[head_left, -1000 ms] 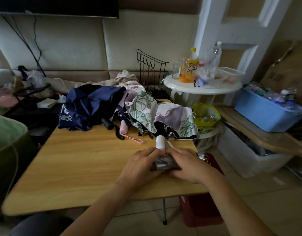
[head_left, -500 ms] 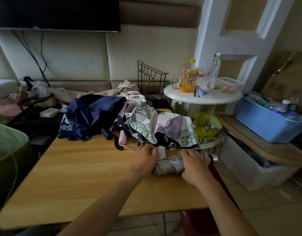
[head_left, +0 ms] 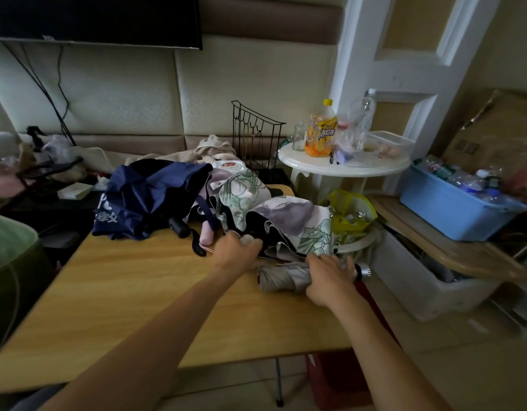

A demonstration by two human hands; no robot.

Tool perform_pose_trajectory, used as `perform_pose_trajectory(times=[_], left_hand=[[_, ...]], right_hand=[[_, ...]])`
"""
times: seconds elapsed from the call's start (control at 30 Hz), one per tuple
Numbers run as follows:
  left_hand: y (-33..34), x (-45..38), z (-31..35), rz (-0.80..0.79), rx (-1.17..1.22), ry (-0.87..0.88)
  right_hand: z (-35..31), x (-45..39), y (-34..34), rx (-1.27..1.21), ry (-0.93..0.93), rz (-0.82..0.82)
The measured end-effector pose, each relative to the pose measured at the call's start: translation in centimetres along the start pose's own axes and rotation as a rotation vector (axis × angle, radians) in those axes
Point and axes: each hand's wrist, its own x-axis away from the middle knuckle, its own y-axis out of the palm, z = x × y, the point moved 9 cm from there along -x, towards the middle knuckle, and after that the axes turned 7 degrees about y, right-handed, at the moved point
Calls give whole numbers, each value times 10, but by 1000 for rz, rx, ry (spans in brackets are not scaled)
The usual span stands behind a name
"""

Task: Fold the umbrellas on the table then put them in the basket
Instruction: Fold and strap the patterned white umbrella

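Note:
A folded grey umbrella (head_left: 281,278) lies near the right edge of the wooden table (head_left: 131,295). My right hand (head_left: 327,280) is closed around its right part, and a silver tip sticks out past my fingers. My left hand (head_left: 237,250) grips the white handle (head_left: 248,239) of the floral umbrella (head_left: 289,221), which lies unfolded behind. A navy umbrella (head_left: 149,197) with a black handle sprawls at the back left. A pink handle (head_left: 205,234) pokes out between the navy and floral umbrellas. A green basket (head_left: 10,247) stands at the left edge.
A round white side table (head_left: 342,167) with bottles stands behind the right corner. A blue tub (head_left: 455,209) sits on a shelf at right, with a white bin below it. A black wire rack (head_left: 256,134) stands behind the umbrellas. A red object sits under the table's right side.
My left hand left the grey umbrella and moved up to take hold of the floral umbrella's white handle. My right hand slid the grey umbrella right, toward the table edge.

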Motion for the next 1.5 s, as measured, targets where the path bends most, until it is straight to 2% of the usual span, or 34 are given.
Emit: perform_pose_trajectory(times=[0.07, 0.2, 0.37, 0.5, 0.63, 0.87, 1.07, 1.27, 1.37, 1.5], left_hand=[[-19, 1, 0, 61, 53, 42], [-37, 6, -8, 61, 147, 55], [-53, 10, -23, 52, 263, 104], [-67, 17, -31, 68, 442, 97], [-87, 25, -25, 58, 612, 175], [-143, 51, -52, 22, 720, 262], [-187, 72, -97, 112, 785, 246], [-212, 75, -102, 200, 897, 275], [-216, 72, -103, 254, 899, 260], [-235, 69, -104, 300, 858, 294]], right_hand=[[-3, -1, 0, -21, -21, 34], [-14, -4, 7, -135, -74, 135], [-28, 0, 11, -145, -126, 278], [-26, -3, 13, -129, -76, 247], [-28, -3, 14, -177, -91, 243], [-29, -1, 10, -138, -61, 163], [-28, -17, 15, -146, 20, 136], [-29, -22, 13, -96, 175, 109], [-25, -29, 14, -147, 228, 130], [-30, -37, 10, -162, 165, 228]])
